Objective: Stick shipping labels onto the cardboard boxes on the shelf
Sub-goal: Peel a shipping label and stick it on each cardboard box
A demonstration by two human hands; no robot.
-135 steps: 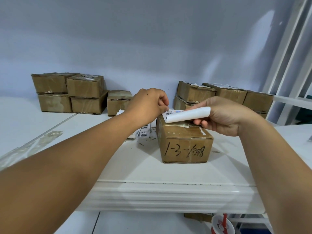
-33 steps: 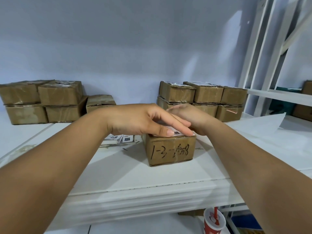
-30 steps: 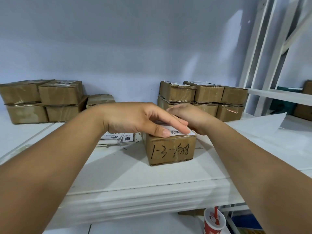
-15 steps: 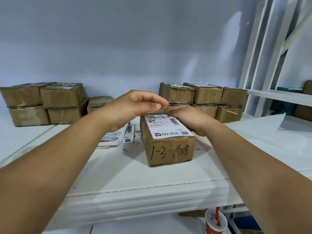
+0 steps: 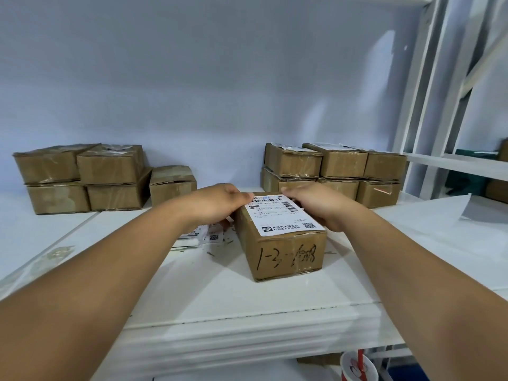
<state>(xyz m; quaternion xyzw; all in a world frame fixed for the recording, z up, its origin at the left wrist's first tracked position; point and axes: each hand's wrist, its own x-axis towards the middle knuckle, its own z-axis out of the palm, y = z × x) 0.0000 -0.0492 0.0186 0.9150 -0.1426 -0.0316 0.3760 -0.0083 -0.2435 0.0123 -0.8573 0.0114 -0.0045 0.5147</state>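
Cardboard box (image 5: 286, 257), one label (image 5: 283, 215), two hands (image 5: 220, 204) (image 5: 320, 209)

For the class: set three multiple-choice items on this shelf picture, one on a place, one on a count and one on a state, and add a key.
1. Where on the marked box is the shipping label? A its top; B its front; C its underside.
2. How many boxes make up the back-left pile? A two; B five; C nine.
3. What are the left hand and right hand doing? A hanging idle; B gripping the marked box by its sides; C holding a pen.
Key: 1 A, the label lies flat above the handwriting. 2 B, two on two, plus one beside. 3 B, one hand clasps each side.
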